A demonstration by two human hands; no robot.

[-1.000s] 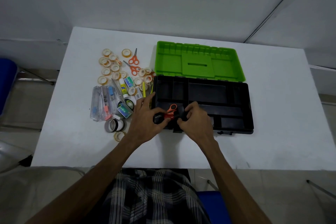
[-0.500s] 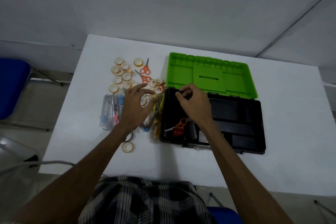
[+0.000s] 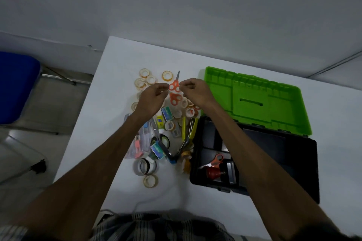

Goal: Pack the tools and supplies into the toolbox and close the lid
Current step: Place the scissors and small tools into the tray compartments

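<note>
Toolbox [image 3: 274,154] open, right of both curled, apparently empty hands' grips [image 3: 151,98] [image 3: 195,90] above orange scissors [image 3: 174,86].

Both my arms were stretched out toward the far side, forearms angling in so the hands nearly met. My left hand [image 3: 151,99] sat with its fingers curled under, thumb tip pointing right. My right hand [image 3: 195,90] was just beside it, fingers bent in too, knuckles up. Honestly couldn't tell if either one was pinching anything, too blurry there.
</note>
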